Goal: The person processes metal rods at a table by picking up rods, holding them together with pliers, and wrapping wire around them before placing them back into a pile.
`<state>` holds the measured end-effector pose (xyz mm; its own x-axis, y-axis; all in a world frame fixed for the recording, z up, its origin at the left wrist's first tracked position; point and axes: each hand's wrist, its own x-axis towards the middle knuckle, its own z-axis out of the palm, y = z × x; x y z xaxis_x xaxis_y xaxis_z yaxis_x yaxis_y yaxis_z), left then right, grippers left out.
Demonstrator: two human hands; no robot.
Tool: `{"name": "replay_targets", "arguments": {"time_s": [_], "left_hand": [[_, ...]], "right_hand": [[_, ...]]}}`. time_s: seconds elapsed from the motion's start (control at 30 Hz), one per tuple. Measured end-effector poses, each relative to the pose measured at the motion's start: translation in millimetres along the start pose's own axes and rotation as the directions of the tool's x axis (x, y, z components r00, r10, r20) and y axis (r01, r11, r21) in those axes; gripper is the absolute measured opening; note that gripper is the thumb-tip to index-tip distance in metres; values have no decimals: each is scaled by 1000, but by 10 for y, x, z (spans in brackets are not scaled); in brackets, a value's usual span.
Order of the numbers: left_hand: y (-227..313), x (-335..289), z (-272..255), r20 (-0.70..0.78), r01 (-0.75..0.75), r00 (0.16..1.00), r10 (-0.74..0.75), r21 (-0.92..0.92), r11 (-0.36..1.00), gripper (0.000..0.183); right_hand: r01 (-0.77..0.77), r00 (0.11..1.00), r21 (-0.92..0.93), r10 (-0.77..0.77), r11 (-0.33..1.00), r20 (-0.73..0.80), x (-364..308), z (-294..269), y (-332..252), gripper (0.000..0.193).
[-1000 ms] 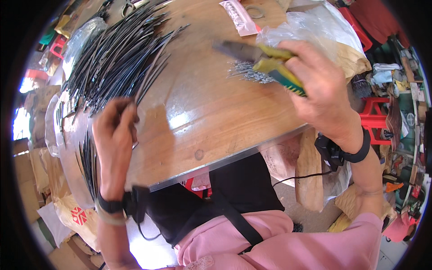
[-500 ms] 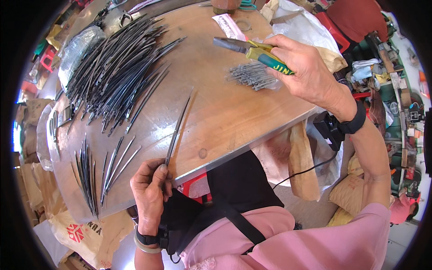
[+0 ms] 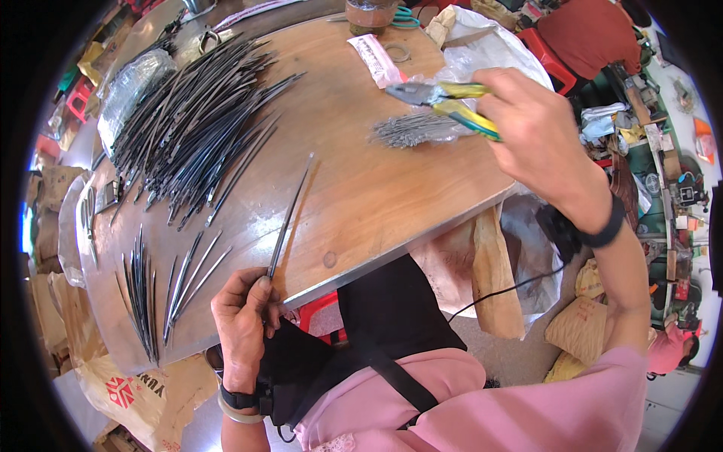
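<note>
Currently both hands are gripping: the left hand [image 3: 245,305], at the near edge of the wooden counter [image 3: 376,196], pinches one thin dark strip [image 3: 290,215] by its near end, the far end slanting away to the right. Farther right, the right hand [image 3: 531,132] is wrapped around the yellow-and-green handles of the pliers [image 3: 431,94], their head pointing left, beside a bundle of thin grey wires [image 3: 410,129]. A large pile of dark strips [image 3: 203,120] covers the far left, with two small groups of strips [image 3: 138,294] nearer. Beyond the pliers lies a pink-and-white packet [image 3: 374,60].
</note>
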<state>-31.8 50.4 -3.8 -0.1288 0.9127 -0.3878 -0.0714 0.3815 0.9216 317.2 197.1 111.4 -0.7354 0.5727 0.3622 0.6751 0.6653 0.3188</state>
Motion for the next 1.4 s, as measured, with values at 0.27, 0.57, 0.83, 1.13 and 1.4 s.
{"name": "replay_targets", "arguments": {"time_s": [0.27,0.57,0.83,1.13,1.4], "left_hand": [[-17,40,27,-2,27,1000,-27,-2,1000,16],[117,-514,-187,-41,50,995,-93,-600,799,30],[160,-443,140,235,236,969,-79,-776,584,58],[-137,-586,151,181,223,969,-170,-338,914,16],[-76,-515,157,320,361,884,-341,-2,933,10]], "right_hand": [[-384,853,357,476,851,-216,-395,-101,-291,17],[39,464,756,682,-653,566,-986,334,-501,21],[266,625,236,354,-934,696,-744,621,-1449,22],[-376,703,841,472,-389,532,-550,397,-1307,20],[-211,977,868,60,450,206,-92,340,-1357,18]]}}
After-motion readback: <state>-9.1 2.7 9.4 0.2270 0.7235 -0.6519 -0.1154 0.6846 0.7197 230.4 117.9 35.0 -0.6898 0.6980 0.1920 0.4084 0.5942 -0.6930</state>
